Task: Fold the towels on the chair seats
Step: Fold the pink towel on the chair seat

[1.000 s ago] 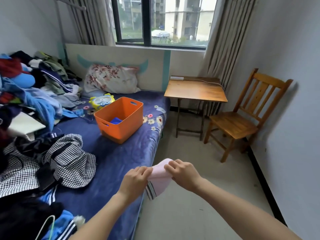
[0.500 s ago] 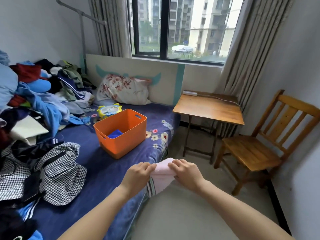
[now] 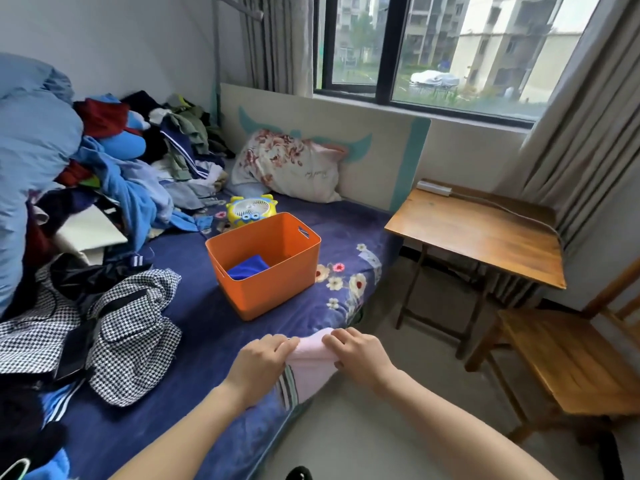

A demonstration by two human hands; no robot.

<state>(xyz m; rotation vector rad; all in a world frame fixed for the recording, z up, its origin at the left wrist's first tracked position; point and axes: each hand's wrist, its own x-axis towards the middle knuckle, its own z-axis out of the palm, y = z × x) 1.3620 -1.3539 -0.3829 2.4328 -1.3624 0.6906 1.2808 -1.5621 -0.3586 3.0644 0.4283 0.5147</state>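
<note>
The left hand (image 3: 258,362) and the right hand (image 3: 358,356) both pinch a pink towel (image 3: 310,367) at its top edge, above the edge of the bed (image 3: 194,334). Behind it an orange basket (image 3: 266,268) stands on the bed with a blue cloth (image 3: 247,266) inside. A wooden chair (image 3: 568,362) is at the right.

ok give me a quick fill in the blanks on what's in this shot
1. The left hand and right hand both grip a ____ towel.
2. The orange bin on the bed holds a ____ cloth.
3. The small fan behind the bin is ____ in colour.

Missing words: pink; blue; yellow
</note>
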